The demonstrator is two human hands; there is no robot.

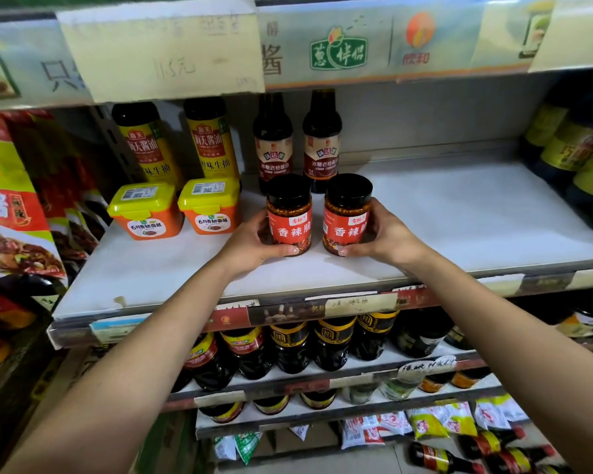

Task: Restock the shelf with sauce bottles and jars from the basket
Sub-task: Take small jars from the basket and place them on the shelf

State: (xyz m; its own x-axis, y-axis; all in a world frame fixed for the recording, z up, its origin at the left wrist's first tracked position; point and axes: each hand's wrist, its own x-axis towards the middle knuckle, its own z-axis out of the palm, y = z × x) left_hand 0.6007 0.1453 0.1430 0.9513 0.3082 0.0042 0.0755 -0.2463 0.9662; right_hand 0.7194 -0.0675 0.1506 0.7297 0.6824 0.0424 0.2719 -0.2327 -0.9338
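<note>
Two hands curl their fingers (pixel 283 250) round upright jars on the shelf (pixel 476 213): the left hand (pixel 250 242) holds the left jar (pixel 290 220), the right hand (pixel 387 234) the right jar (pixel 345 222), side by side.

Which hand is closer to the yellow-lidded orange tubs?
Left. The left hand, gripping a chili jar, is just right of the orange tubs; the right hand grips the other jar farther right.

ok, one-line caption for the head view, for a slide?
Left hand grips the left jar, right hand the right jar, both upright on the white shelf before two dark bottles.
</note>
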